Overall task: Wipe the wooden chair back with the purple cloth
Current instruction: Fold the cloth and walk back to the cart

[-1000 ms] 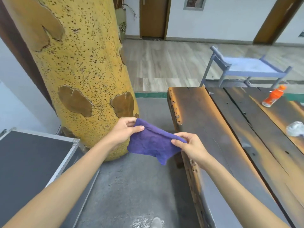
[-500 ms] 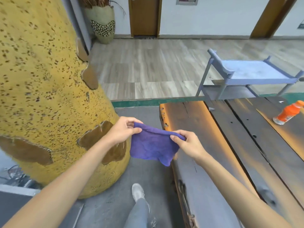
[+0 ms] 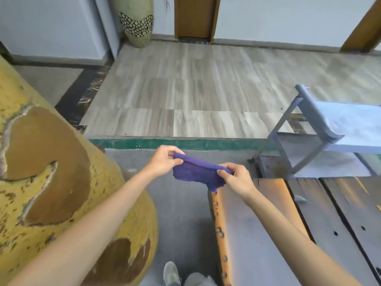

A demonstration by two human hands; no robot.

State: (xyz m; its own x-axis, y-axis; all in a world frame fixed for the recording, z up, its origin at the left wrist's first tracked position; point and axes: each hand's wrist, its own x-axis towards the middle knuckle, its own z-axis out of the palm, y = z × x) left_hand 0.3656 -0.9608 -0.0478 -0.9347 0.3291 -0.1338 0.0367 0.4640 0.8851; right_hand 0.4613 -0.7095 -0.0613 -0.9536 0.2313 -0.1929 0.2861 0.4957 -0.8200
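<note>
The purple cloth [image 3: 195, 173] hangs stretched between my two hands, held by its upper edge above the grey floor. My left hand [image 3: 164, 161] pinches its left corner and my right hand [image 3: 237, 178] pinches its right corner. Just below my right hand begins the near end of a dark wooden plank table [image 3: 288, 234]. A blue-grey chair [image 3: 321, 129] with a curved back rail stands at the right, beyond the table's end. No wooden chair back is clearly visible.
A big yellow speckled vase [image 3: 51, 193] fills the left side close to my left arm. A smaller patterned vase [image 3: 137, 19] stands by the far wall near a brown door [image 3: 194, 17]. My shoe [image 3: 171, 273] shows at the bottom.
The view has moved forward and tilted up: the yellow vase slid left and down, the table's end came closer, the orange bottle left the view. Both hands kept holding the cloth.
</note>
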